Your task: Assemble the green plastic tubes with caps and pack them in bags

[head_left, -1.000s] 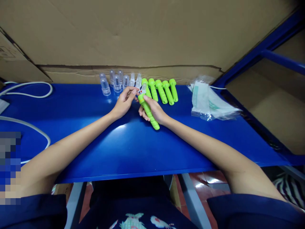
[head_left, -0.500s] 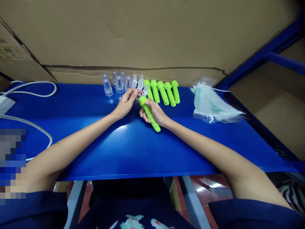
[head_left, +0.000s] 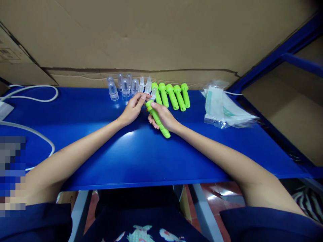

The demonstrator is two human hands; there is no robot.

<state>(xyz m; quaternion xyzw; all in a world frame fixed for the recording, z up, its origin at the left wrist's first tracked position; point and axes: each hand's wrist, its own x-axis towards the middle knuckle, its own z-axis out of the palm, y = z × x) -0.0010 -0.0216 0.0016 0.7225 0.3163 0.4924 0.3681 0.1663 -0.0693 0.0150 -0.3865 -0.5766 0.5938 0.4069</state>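
Note:
My right hand (head_left: pixel 164 116) is closed around a lime green ribbed handle (head_left: pixel 159 121), tilted with its head pointing up and left. My left hand (head_left: pixel 133 108) pinches a small clear plastic piece with a red spot (head_left: pixel 152 95) at the head of that handle. Both hands rest over the blue table (head_left: pixel 141 151). Just behind them lies a row of several more green handles (head_left: pixel 174 96), side by side. To the left of that row stand several clear plastic caps (head_left: pixel 125 86).
A stack of clear plastic bags with green print (head_left: pixel 224 109) lies at the right of the table. White cables (head_left: pixel 32 97) curl at the left edge. A cardboard wall (head_left: pixel 151 37) closes the back, and a blue frame rail (head_left: pixel 277 50) runs at the right.
Almost nothing has moved; both hands stay at the head of the green handle with only slight finger shifts, and the camera view has drifted a little.

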